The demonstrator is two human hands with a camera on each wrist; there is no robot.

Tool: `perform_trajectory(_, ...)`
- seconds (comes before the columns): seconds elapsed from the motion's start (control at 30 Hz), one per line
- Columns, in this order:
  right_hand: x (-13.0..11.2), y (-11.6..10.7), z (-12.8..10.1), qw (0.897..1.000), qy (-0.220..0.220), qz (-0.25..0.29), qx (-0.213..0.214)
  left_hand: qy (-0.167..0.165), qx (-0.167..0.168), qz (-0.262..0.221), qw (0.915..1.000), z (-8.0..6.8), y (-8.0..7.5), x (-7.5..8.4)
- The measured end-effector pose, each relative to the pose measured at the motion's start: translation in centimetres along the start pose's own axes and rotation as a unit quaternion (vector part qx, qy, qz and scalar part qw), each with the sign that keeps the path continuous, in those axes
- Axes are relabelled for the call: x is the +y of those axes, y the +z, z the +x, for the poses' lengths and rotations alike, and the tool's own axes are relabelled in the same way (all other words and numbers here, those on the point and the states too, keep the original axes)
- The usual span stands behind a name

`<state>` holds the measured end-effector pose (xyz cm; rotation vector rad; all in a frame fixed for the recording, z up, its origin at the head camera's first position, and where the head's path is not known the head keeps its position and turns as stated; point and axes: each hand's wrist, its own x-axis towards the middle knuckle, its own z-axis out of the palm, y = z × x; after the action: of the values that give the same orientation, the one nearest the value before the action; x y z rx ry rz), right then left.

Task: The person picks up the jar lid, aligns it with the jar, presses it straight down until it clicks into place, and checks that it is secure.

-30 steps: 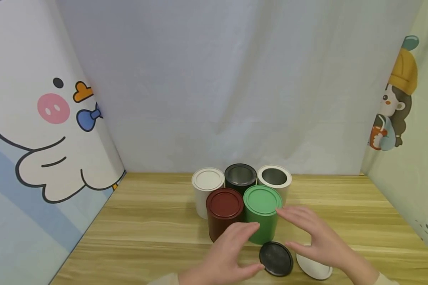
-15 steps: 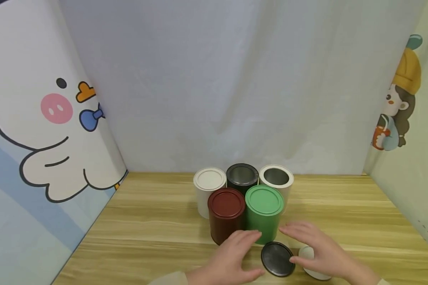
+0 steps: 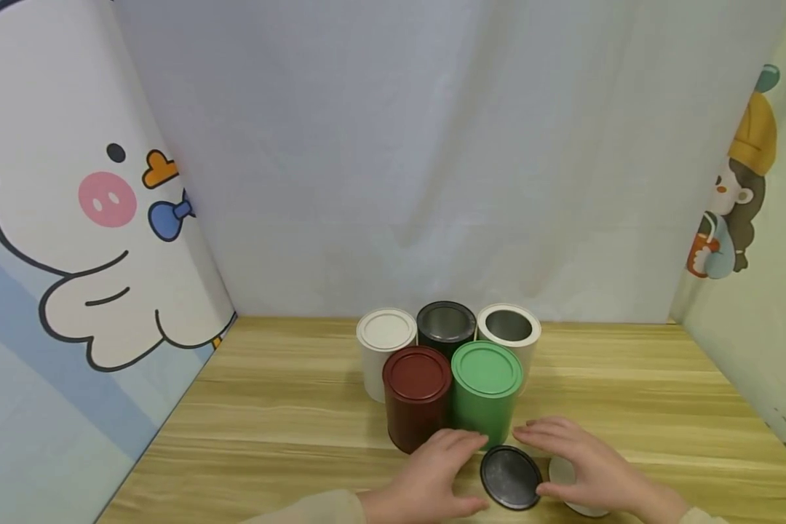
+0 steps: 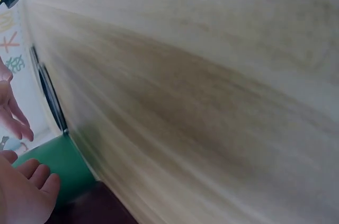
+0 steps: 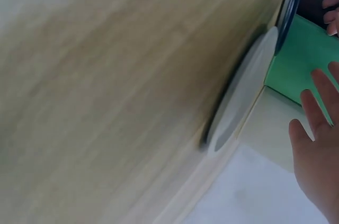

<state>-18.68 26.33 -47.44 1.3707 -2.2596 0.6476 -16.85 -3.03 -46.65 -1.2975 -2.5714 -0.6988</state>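
On the table a black lid lies flat between my two hands. My left hand is to its left, thumb spread from the fingers, holding nothing. My right hand hovers at the lid's right side with its thumb tip right at the rim. Beneath that hand a white lid is partly covered; the right wrist view shows this white lid lying flat on the wood. Just beyond the hands stand a green can and a dark red can, both with lids on.
Behind the front cans stand a lidded white can, a black can and a white can with a dark round opening. The wooden table ends at a pale curtain; printed cloths border both sides.
Both hands have come down and toward each other around the black lid, the right hand moving closer to its rim. The cans and lids stay put; the view has shifted slightly.
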Motion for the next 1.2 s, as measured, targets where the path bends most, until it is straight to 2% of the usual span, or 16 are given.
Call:
perform_trajectory(0.13,0.4,0.1,-0.4,1.000,0.000,-0.012,-0.010,-0.011,-0.006,-0.012,0.9998,0.0,0.6,-0.1)
perform_trajectory(0.37,0.8,0.3,-0.9,0.999,0.007,-0.023,-0.033,-0.035,-0.039,-0.031,0.9982,-0.1,0.8,-0.3)
perform_trajectory(0.53,1.1,0.3,-1.0,0.999,0.007,-0.019,-0.048,-0.044,-0.055,-0.027,0.9971,-0.2,1.0,-0.5)
perform_trajectory(0.8,1.5,0.9,-1.3,0.998,-0.017,0.001,-0.055,-0.021,-0.061,0.007,0.9979,-0.4,1.4,-1.2)
perform_trajectory(0.97,1.7,1.3,-1.7,0.998,-0.025,0.004,-0.051,-0.009,-0.070,-0.002,0.9975,-0.4,1.6,-1.4)
perform_trajectory(1.2,2.0,2.0,-1.9,0.998,-0.044,0.008,-0.042,-0.010,-0.081,-0.010,0.9967,-0.3,1.7,-1.5)
